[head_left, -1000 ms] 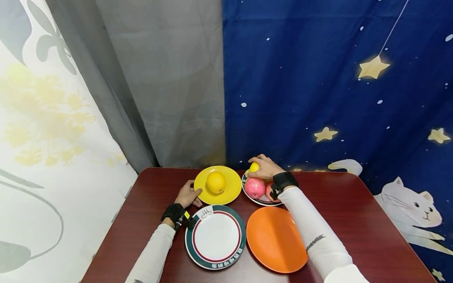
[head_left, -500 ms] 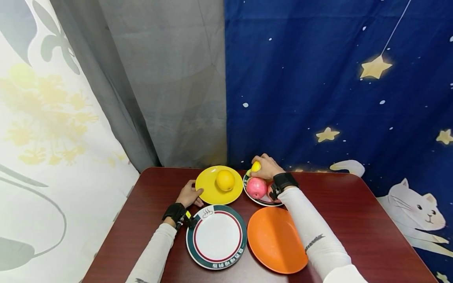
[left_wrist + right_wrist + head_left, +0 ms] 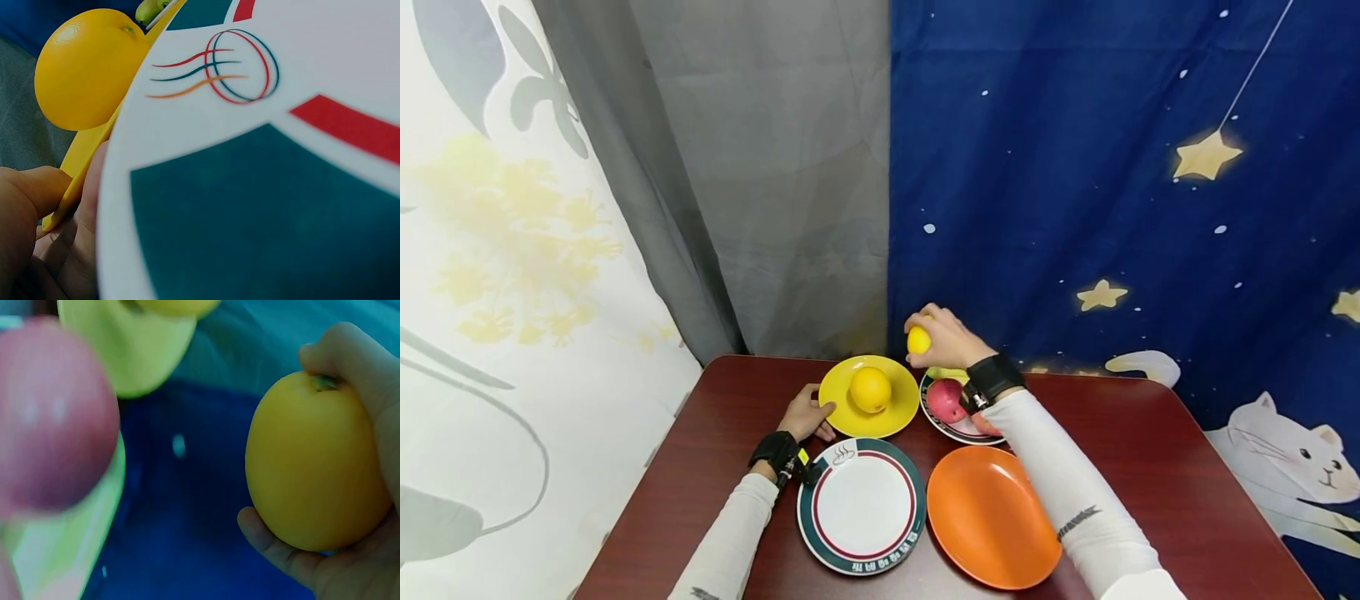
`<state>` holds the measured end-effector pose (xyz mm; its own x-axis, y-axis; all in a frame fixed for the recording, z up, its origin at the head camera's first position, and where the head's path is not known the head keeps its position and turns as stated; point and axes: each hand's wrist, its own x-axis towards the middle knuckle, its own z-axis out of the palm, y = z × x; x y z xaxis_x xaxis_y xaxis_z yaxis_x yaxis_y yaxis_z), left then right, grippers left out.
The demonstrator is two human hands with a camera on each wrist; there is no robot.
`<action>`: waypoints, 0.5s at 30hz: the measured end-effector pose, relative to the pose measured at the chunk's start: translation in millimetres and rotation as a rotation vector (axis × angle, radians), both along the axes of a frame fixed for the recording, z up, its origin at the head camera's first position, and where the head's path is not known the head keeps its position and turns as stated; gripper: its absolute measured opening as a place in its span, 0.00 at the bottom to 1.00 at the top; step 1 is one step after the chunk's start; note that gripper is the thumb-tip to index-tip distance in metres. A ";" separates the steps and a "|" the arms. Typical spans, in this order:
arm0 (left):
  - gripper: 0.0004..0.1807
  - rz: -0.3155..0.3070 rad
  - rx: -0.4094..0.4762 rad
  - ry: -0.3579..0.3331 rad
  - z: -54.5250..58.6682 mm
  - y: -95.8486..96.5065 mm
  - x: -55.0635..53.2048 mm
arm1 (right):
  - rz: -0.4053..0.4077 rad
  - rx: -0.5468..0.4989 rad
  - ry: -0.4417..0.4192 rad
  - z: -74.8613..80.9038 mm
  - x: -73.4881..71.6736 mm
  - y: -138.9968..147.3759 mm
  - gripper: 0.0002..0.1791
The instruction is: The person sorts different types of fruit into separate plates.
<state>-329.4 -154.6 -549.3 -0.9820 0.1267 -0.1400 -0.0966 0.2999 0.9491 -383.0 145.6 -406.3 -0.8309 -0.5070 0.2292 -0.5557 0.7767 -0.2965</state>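
Note:
In the head view my left hand (image 3: 806, 414) pinches the left rim of a yellow plate (image 3: 895, 414), thumb on top and fingers beneath. One orange (image 3: 870, 390) sits on that plate. My right hand (image 3: 951, 337) grips a second, yellow-coloured orange (image 3: 918, 340) between thumb and fingers, raised above the back edge of the table. In the right wrist view the held orange (image 3: 315, 465) shows a green stem end. Below the right wrist stands a dark-rimmed plate (image 3: 951, 432) bearing a pink, apple-like fruit (image 3: 945, 400), a yellow-green fruit (image 3: 946, 372) and a reddish fruit (image 3: 985, 424), partly hidden by the arm.
A white plate (image 3: 865, 506) with a green rim lies in front of the yellow plate. To its right is an orange plate (image 3: 985, 517), partly under the right forearm. Curtains (image 3: 790, 208) hang behind the dark red table (image 3: 1120, 467).
My right hand has lifted the held orange off the dark-rimmed plate and moved it up and left. The left hand stays at the yellow plate, where the other orange rolled slightly.

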 end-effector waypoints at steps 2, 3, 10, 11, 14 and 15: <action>0.32 -0.007 -0.006 0.001 -1.8 0.0 -1.7 | 0.033 0.028 -0.007 -11.7 2.6 -11.9 0.27; 0.32 -0.007 -0.009 -0.001 -2.4 0.2 -2.4 | 0.047 0.047 -0.017 -18.4 3.2 -17.3 0.27; 0.31 -0.003 -0.006 0.007 1.5 2.9 0.8 | 0.047 0.112 -0.116 -48.1 3.9 -45.2 0.28; 0.31 0.000 -0.006 0.007 2.6 3.2 1.7 | 0.047 0.104 -0.121 -50.0 4.0 -48.2 0.28; 0.31 0.010 -0.009 0.010 4.2 3.0 2.8 | 0.053 0.094 -0.156 -55.0 4.2 -56.6 0.29; 0.31 0.010 -0.010 0.013 4.4 2.9 3.0 | 0.051 0.101 -0.173 -57.0 4.0 -59.1 0.29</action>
<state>-326.3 -151.7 -544.9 -0.9850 0.1158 -0.1281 -0.0869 0.3090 0.9471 -379.0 86.5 -463.3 -0.8262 -0.5625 0.0314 -0.5426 0.7796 -0.3127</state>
